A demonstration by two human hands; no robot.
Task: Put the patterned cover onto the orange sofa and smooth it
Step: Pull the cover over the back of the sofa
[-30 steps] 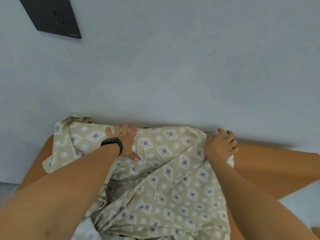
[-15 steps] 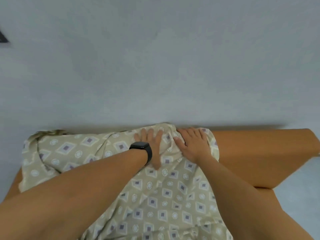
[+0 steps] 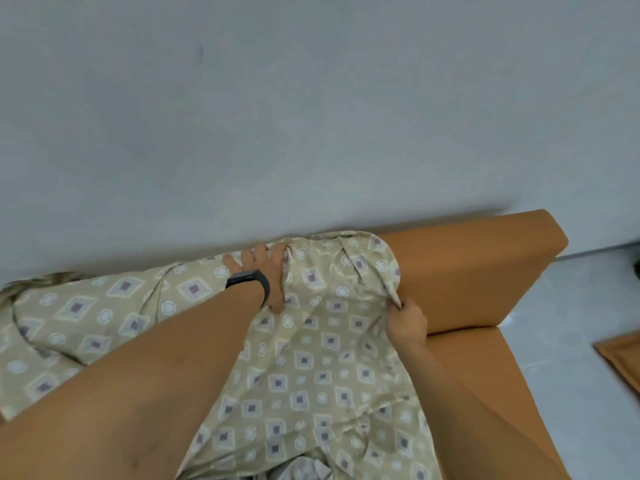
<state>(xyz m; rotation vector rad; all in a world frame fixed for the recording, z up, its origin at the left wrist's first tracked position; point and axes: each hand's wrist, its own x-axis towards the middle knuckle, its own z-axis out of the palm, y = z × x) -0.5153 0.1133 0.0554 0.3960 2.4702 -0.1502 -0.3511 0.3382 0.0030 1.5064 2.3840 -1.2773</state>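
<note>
Beige fabric printed with diamonds and circles, the patterned cover (image 3: 311,358), lies draped over the backrest and seat of the orange sofa (image 3: 485,271), covering its left and middle parts while the right end of the backrest and seat stays bare. The left hand (image 3: 266,268), with a black wristband (image 3: 250,281) at the wrist, lies flat with straight, spread fingers pressing the cover onto the top of the backrest against the grey wall (image 3: 311,116). The right hand (image 3: 406,322) is curled, pinching the cover's right edge in front of the backrest. A grey floor (image 3: 571,341) shows at right, with an orange-brown object (image 3: 620,358) at the frame edge.

Half a second ago both hands lay flat, side by side on top of the backrest; since then the right hand has dropped to the cover's edge and gripped it, and the cover reaches farther right along the backrest.
</note>
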